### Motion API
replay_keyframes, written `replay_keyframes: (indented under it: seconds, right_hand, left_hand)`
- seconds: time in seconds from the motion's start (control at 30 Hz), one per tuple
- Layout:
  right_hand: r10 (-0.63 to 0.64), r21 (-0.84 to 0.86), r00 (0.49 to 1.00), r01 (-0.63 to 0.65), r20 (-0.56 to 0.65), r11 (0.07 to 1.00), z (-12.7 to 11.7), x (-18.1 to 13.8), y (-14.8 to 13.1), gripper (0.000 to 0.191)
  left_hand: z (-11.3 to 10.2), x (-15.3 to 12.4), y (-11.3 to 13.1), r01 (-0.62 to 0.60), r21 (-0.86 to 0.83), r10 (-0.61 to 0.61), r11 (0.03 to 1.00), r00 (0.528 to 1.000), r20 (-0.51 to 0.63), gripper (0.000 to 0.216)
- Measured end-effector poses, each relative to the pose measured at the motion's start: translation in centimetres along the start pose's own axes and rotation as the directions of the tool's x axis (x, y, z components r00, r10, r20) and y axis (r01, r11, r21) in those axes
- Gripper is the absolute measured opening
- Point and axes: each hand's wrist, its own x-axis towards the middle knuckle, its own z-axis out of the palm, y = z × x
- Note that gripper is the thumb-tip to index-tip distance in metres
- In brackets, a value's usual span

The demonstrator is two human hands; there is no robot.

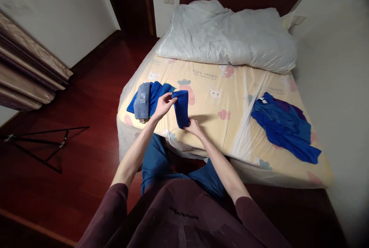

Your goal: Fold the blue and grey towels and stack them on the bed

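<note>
At frame centre, the left hand pinches the folded blue cloth by its top end, the right hand its lower corner; even, light tension should keep the layers aligned

Bed has quilt @ back, folded cloths L, clothes R.

The person wears a dark plum shirt with wide sleeves that end in plain, straight hems near the elbows. Across its front runs a short row of small black marks, too blurred to read. The trousers are a muted teal blue, plain and softly creased. Both forearms are bare, as are the slim-fingered left hand and right hand.
</note>
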Motion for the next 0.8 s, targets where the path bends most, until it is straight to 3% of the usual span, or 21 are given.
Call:
replay_keyframes:
  seconds: [0.13, 0.23, 0.47, 0.8]
  right_hand:
    - [-0.005, 0.087, 0.997, 0.012, -0.082, 0.996, 4.2, 2.9, -4.9, 0.042]
    - [0.003, 0.120, 0.993, 0.012, -0.118, 0.993, 6.8, 4.3, -7.6, 0.035]
    - [0.035, 0.189, 0.991, -0.010, -0.130, 0.982, 10.2, 5.1, -9.5, 0.024]
    - [0.103, 0.243, 0.988, -0.073, -0.112, 0.967, 12.7, 6.4, -8.8, 0.027]
  left_hand:
    - [-2.7, 0.5, 4.3, -0.091, 0.164, 0.077, 0.982, 0.993, 0.087, 0.036]
    - [-5.3, 0.7, 5.5, -0.098, 0.233, 0.074, 0.968, 0.991, 0.108, 0.039]
    - [-10.0, 1.0, 3.0, -0.072, 0.256, 0.054, 0.964, 0.996, 0.076, 0.042]
    - [-10.5, 1.1, 2.5, -0.102, 0.343, 0.054, 0.934, 0.988, 0.147, 0.041]
